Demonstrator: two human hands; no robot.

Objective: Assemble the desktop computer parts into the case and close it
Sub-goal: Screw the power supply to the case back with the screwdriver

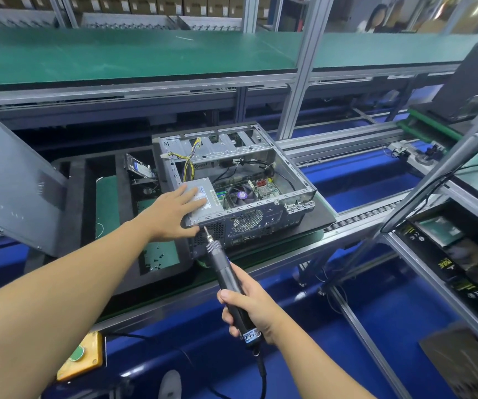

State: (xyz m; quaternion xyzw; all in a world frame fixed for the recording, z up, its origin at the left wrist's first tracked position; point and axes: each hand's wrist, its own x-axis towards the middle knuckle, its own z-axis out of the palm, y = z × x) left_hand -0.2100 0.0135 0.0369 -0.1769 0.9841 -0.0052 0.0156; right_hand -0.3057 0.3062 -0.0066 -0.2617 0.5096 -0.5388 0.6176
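Note:
An open grey computer case point(298, 194) lies on a black pallet point(322, 217) on the conveyor, its motherboard and fan point(242, 194) showing inside. My left hand point(179, 213) rests flat on the silver power supply point(203, 203) at the case's near left corner, fingers straight. My right hand point(250, 308) grips a black electric screwdriver point(227, 272); its bit touches the case's rear panel just below the power supply. The grey side panel point(10, 182) leans upright at the left.
A black tray point(108, 283) with green mats and several loose screws point(155, 262) sits left of the case. A drive point(143, 168) stands behind it. An orange button box point(81, 357) is at the near edge. Boxed parts point(445, 254) lie at the right. A metal post point(301, 67) rises behind.

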